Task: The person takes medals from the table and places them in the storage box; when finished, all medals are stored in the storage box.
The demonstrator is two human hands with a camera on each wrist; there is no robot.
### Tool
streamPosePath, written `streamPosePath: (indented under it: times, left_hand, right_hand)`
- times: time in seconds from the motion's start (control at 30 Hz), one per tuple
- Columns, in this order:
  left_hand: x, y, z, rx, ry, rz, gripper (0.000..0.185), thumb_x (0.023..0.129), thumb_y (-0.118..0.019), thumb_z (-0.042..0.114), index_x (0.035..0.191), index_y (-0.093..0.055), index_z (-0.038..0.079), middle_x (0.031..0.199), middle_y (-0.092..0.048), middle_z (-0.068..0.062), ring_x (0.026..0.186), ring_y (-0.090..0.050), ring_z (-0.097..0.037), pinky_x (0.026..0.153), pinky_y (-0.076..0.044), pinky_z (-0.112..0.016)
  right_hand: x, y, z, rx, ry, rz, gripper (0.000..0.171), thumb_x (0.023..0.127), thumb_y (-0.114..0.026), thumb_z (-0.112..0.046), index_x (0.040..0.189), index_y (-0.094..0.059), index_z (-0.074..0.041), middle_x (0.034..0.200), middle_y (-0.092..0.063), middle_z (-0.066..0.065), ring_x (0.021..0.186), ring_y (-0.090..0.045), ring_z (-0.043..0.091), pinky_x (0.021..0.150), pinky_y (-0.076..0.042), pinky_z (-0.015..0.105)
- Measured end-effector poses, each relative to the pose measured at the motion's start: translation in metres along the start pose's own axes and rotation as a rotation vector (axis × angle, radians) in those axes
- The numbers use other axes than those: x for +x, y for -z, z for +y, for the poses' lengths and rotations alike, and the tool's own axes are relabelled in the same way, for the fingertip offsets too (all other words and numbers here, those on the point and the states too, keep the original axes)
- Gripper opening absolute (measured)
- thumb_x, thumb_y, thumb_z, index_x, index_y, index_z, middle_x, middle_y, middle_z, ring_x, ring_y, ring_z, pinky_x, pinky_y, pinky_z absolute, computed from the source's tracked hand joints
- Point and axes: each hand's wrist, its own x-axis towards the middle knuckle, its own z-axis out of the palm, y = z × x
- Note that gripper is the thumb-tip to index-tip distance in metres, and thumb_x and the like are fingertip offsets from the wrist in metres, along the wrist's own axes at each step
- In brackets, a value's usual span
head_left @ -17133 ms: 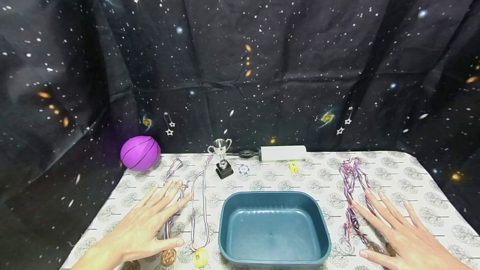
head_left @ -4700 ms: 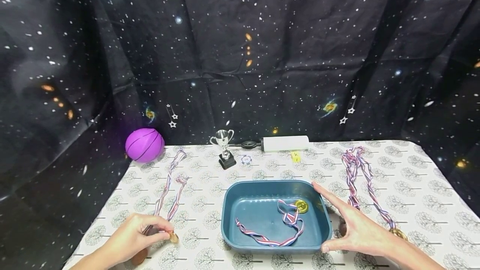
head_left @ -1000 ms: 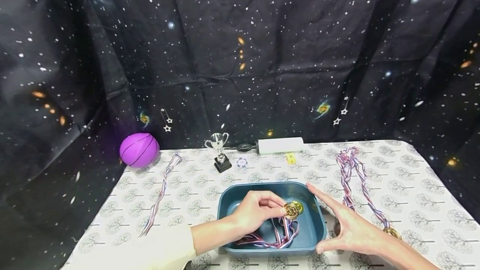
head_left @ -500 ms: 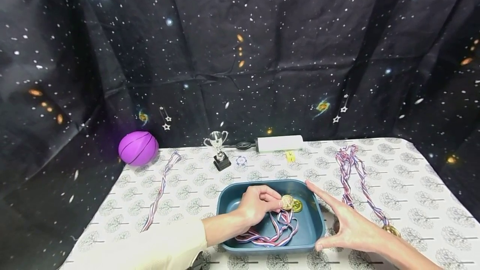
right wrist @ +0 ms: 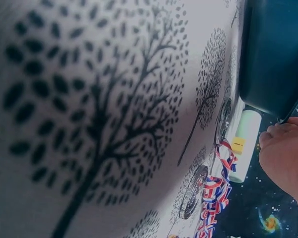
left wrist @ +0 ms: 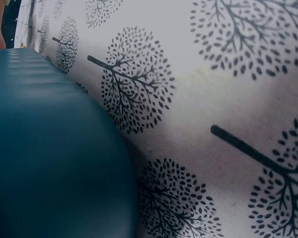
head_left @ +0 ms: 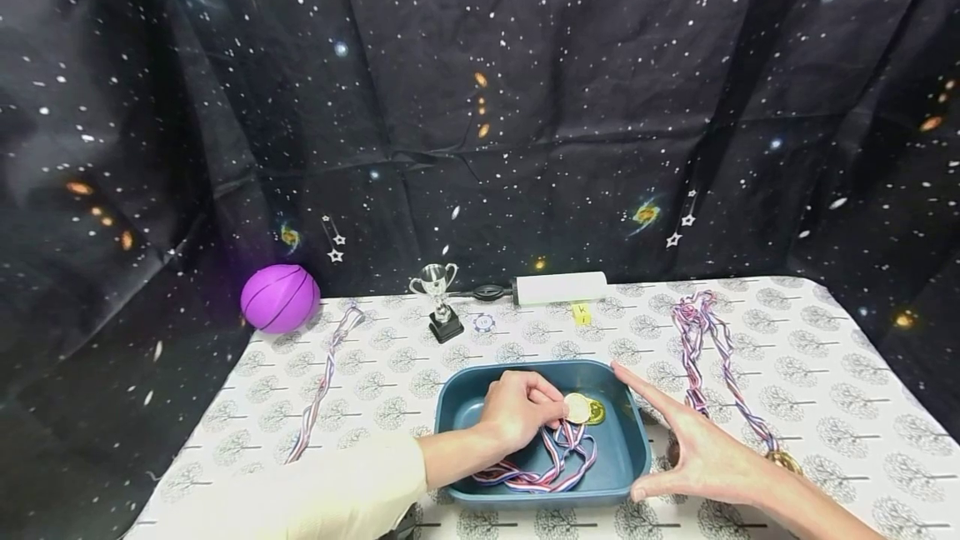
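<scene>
My left hand [head_left: 521, 411] reaches into the blue-green plastic bin [head_left: 543, 503], thumb and fingertips at the edge of a gold medal [head_left: 577, 408]. A second gold medal [head_left: 595, 412] lies partly under it on the bin floor. Their striped ribbons [head_left: 551, 482] trail across the bin, partly hidden by the forearm. My right hand [head_left: 697, 452] spans the bin's right side, index finger straight at the far corner and thumb at the near one. In the right wrist view, fingertips of the right hand [right wrist: 288, 153] meet the bin's rim.
On the left lies a medal ribbon [head_left: 322, 382], its lower end behind the sleeve. Tangled ribbons [head_left: 701, 340] and a gold medal [head_left: 783, 462] lie right. Along the back stand a purple ball [head_left: 281, 299], a trophy [head_left: 439, 302], a poker chip [head_left: 483, 322], a yellow cube [head_left: 581, 313] and a white cylinder [head_left: 561, 288].
The bin, first empty, received one gold medal; the left hand then carried a second from the left side into it. Over the last second that medal has settled lower. Right hand stays put.
</scene>
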Motion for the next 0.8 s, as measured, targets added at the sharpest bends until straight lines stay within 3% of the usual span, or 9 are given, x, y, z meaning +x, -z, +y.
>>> streamPosePath:
  times: [0.17, 0.37, 0.57, 0.8]
  left_hand:
    - [0.0, 0.0, -0.003, 0.039, -0.034, 0.012, 0.013, 0.084, -0.091, 0.022, 0.08, -0.079, 0.024, 0.063, -0.07, 0.017, 0.063, -0.066, -0.001, 0.075, -0.054, -0.027]
    - [0.01, -0.007, -0.023, 0.071, -0.087, 0.055, 0.016, 0.084, -0.091, 0.034, 0.083, -0.076, 0.029, 0.071, -0.071, 0.021, 0.072, -0.064, 0.0, 0.066, -0.05, -0.028]
    - [-0.004, 0.006, -0.004, -0.009, -0.031, 0.021, 0.017, 0.083, -0.092, 0.023, 0.087, -0.077, 0.019, 0.077, -0.075, 0.013, 0.073, -0.068, -0.002, 0.074, -0.054, -0.029]
    - [-0.009, 0.025, -0.001, -0.033, -0.022, -0.031, 0.019, 0.086, -0.089, 0.02, 0.1, -0.078, 0.012, 0.086, -0.077, 0.009, 0.074, -0.071, -0.004, 0.073, -0.056, -0.027]
  right_hand:
    - [0.0, 0.0, 0.0, -0.01, -0.002, 0.002, 0.132, 0.067, -0.102, -0.041, 0.17, -0.024, -0.014, 0.173, -0.031, 0.012, 0.156, -0.028, 0.008, 0.117, -0.026, 0.017]
    - [0.0, -0.001, 0.002, -0.032, 0.01, 0.003, 0.131, 0.069, -0.101, -0.04, 0.17, -0.023, -0.013, 0.173, -0.029, 0.013, 0.156, -0.027, 0.01, 0.117, -0.028, 0.02]
    - [0.0, -0.001, -0.003, -0.034, 0.012, 0.001, 0.131, 0.068, -0.101, -0.04, 0.17, -0.022, -0.015, 0.173, -0.029, 0.011, 0.156, -0.028, 0.011, 0.117, -0.029, 0.023]
    - [-0.002, 0.0, -0.004, -0.051, 0.015, 0.004, 0.13, 0.069, -0.101, -0.041, 0.17, -0.023, -0.014, 0.172, -0.033, 0.012, 0.154, -0.032, 0.008, 0.116, -0.03, 0.02]
